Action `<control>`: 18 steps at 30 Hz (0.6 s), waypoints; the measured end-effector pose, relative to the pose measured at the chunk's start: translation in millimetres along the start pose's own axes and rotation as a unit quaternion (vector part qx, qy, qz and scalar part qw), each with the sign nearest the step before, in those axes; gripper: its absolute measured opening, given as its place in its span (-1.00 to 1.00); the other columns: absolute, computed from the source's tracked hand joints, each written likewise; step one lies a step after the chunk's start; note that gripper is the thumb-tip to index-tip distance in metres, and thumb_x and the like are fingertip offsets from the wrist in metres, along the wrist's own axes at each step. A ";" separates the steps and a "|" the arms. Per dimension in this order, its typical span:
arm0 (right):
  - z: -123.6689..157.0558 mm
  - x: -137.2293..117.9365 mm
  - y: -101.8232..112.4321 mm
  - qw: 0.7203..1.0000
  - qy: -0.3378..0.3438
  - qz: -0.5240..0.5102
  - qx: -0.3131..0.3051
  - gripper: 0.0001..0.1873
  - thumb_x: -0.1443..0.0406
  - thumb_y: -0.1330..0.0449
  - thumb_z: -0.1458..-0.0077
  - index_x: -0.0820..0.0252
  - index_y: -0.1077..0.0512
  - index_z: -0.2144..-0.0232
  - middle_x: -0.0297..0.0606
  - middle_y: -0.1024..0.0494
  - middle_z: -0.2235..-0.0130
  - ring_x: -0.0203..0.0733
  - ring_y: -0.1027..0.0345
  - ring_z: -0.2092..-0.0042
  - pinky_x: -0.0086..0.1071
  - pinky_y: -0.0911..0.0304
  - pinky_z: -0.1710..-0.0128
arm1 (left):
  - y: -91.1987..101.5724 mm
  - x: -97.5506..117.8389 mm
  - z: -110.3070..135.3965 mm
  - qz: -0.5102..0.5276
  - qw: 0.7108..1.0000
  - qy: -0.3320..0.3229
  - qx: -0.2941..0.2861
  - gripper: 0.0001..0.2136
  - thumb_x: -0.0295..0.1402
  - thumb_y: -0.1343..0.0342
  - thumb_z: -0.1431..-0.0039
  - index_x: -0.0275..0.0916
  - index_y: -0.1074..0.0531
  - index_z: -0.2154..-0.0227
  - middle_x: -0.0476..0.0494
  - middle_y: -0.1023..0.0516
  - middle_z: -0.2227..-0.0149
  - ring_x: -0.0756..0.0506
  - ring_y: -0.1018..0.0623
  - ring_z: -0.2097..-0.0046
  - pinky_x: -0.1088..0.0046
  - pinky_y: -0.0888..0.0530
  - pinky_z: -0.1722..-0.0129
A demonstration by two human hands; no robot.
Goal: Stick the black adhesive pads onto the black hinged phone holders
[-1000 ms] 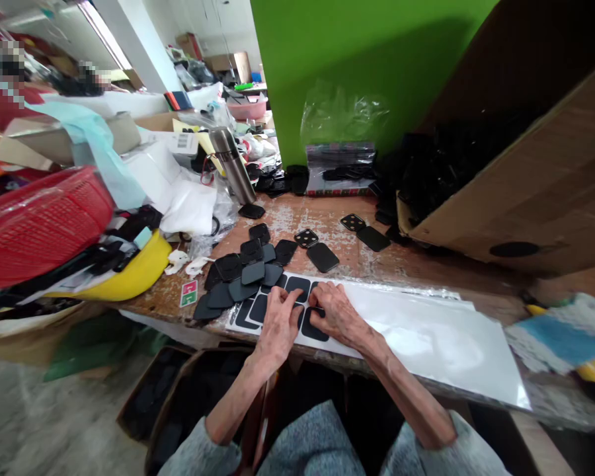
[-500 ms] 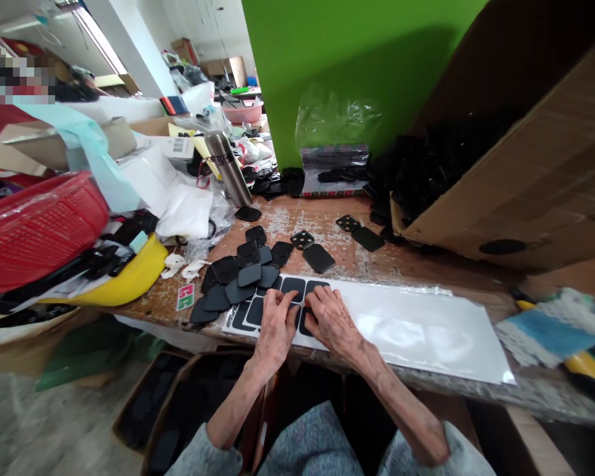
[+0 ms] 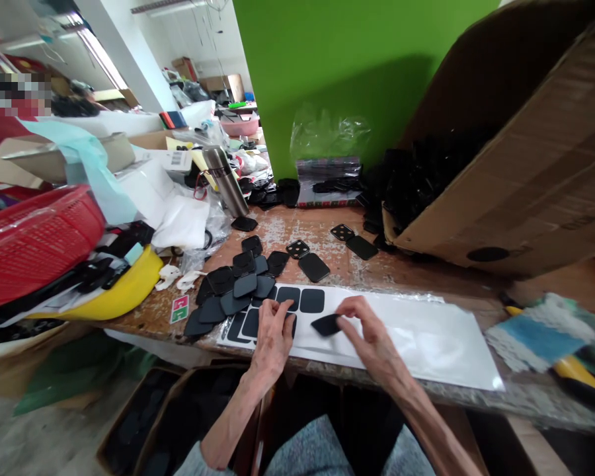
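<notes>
A long white backing sheet (image 3: 406, 330) lies along the front of the workbench, with rounded black adhesive pads (image 3: 312, 301) in rows at its left end. My left hand (image 3: 274, 337), fingers curled and closed, presses down on that end of the sheet and partly covers the pads there. Between thumb and fingers, my right hand (image 3: 367, 330) grips one black pad (image 3: 326, 324), tilted and lifted off the sheet. Loose dark rounded plates (image 3: 245, 285) overlap in a pile just beyond my left hand.
Plates with holes (image 3: 297, 248) lie behind the sheet. A steel flask (image 3: 227, 182) stands at the back left, near a red basket (image 3: 44, 244). At right rises a large cardboard box (image 3: 515, 192) of black parts; a blue-and-white cloth (image 3: 540, 334) lies at the bench's right end.
My right hand has moved right, lifting a black pad from the lower row and leaving white sheet there. My left hand stays at the sheet's left end. The view has shifted slightly.
</notes>
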State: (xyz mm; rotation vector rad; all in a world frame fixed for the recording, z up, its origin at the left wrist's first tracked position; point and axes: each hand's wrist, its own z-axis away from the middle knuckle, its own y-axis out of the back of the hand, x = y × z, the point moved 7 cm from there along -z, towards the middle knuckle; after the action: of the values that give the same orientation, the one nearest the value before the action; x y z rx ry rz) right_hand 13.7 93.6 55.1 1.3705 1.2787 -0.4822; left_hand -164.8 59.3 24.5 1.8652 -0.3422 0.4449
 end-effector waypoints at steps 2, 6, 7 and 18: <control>11.7 24.8 30.4 0.989 -0.083 -0.102 0.070 -0.90 0.24 -0.05 -0.13 0.12 -0.27 0.29 -0.32 -0.32 0.33 -0.26 -0.21 0.29 -0.39 -0.14 0.26 | 2.1 3.4 -10.8 -0.018 0.999 -0.016 -0.025 -0.74 -0.45 0.10 -0.15 -0.31 -0.37 0.13 -0.20 -0.26 0.28 -0.13 -0.34 0.20 0.28 -0.39 0.14; 36.5 67.4 59.2 0.956 -0.169 -0.194 0.144 -0.80 0.18 -0.11 -0.08 0.11 -0.27 0.25 -0.33 -0.29 0.35 -0.28 -0.17 0.31 -0.43 -0.11 0.32 | -2.9 8.6 -69.3 -0.053 0.991 -0.081 -0.091 -0.65 -0.56 0.13 -0.06 -0.31 -0.34 0.08 -0.30 -0.33 0.13 -0.22 -0.32 0.05 0.12 -0.28 0.02; 39.5 73.5 59.9 0.951 -0.173 -0.207 0.148 -0.80 0.18 -0.12 -0.08 0.12 -0.27 0.24 -0.33 -0.28 0.34 -0.27 -0.17 0.31 -0.44 -0.11 0.31 | -7.7 9.5 -88.2 -0.059 0.987 -0.105 -0.111 -0.58 -0.60 0.11 -0.01 -0.30 -0.30 0.03 -0.32 -0.31 0.04 -0.27 -0.27 -0.02 0.08 -0.24 0.00; 39.7 80.2 57.2 0.942 -0.201 -0.237 0.124 -0.77 0.14 -0.11 -0.07 0.16 -0.30 0.30 -0.28 -0.38 0.33 -0.22 -0.24 0.26 -0.39 -0.15 0.24 | -47.7 16.8 -174.6 0.023 0.927 -0.236 -0.289 -0.55 -0.61 -0.03 0.25 -0.22 -0.37 0.18 -0.23 -0.39 0.01 -0.23 -0.25 -0.12 0.13 -0.02 -0.13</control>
State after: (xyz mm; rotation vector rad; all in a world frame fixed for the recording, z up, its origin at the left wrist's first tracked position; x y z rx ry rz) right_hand 104.2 104.2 0.7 1.0764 1.2239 -1.2269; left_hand -152.6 239.6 44.2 1.3598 -0.7535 -0.0904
